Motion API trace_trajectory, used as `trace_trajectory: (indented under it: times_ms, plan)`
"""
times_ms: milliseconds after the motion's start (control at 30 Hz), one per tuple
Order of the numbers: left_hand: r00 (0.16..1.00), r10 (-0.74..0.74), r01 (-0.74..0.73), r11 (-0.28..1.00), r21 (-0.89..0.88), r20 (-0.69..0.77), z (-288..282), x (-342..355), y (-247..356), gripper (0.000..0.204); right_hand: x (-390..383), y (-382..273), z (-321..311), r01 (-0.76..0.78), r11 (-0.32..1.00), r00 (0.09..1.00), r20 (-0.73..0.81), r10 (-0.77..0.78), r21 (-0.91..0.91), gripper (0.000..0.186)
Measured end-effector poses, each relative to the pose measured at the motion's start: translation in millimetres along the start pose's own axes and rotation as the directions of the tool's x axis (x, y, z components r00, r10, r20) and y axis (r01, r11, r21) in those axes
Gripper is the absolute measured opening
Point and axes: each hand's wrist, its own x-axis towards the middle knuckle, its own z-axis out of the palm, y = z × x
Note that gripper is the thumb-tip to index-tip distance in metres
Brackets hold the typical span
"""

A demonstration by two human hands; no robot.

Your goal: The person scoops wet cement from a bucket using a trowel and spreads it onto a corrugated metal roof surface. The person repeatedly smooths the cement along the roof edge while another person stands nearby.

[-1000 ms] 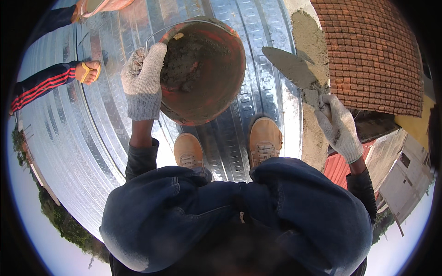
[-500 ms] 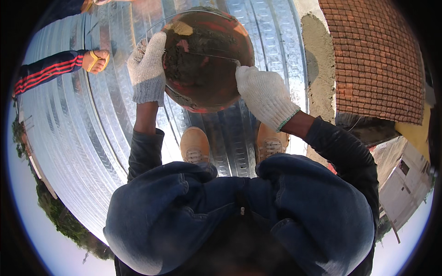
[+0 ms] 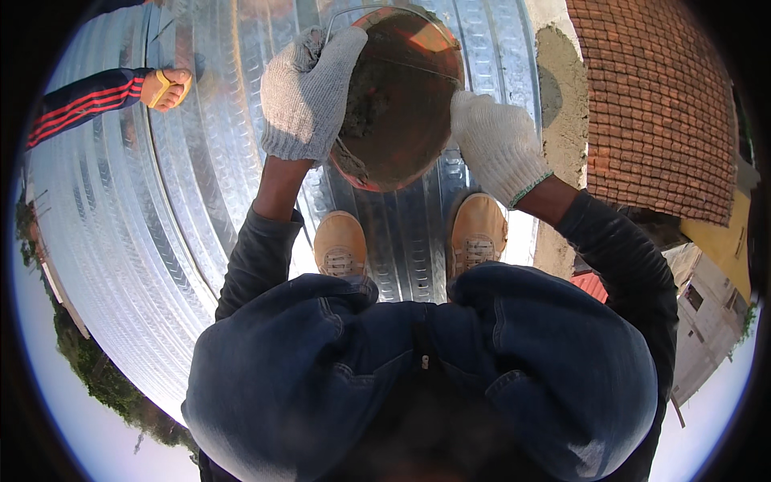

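A round orange-red bucket (image 3: 365, 178), smeared inside with grey wet mortar (image 3: 393, 145), is in front of my shoes over ribbed metal sheeting. My left hand (image 3: 312, 96), in a whitish knitted glove, is closed around the bucket's left rim. My right hand (image 3: 499, 143), gloved the same way, is closed at the right rim on what looks like a trowel (image 3: 418, 71). Only a thin straight edge of it shows across the bucket's mouth; the blade blends into the mortar, and the grip is hidden in my fist. The wire bail (image 3: 341, 16) arcs over the far rim.
Ribbed shiny metal sheeting (image 3: 185, 209) spreads left and under my shoes (image 3: 339, 241). Another person's foot in a yellow sandal (image 3: 167, 90) is at the upper left. To the right are a concrete ledge (image 3: 572, 120) and a brown tiled roof (image 3: 654, 96) beyond.
The bucket and my left hand have moved to the right. My right hand has also moved right and slightly down, with the trowel's edge following. The other person's foot has hardly moved.
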Motion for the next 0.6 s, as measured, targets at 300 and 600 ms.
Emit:
trace_trajectory:
  times_ms: [300, 600]
  plan:
    - [0.996, -0.037, 0.034, 0.999, -0.035, -0.083, 4, -13, -4, 0.027, -40, 16, 4, 0.253, 0.964, 0.963, 0.069, -0.259, 0.084, 0.019]
    - [0.998, -0.003, -0.005, 0.992, -0.128, -0.057, 7, -20, -7, 0.023, -14, 49, 10, -0.162, 0.462, 0.897, 0.325, -0.299, 0.872, 0.045]
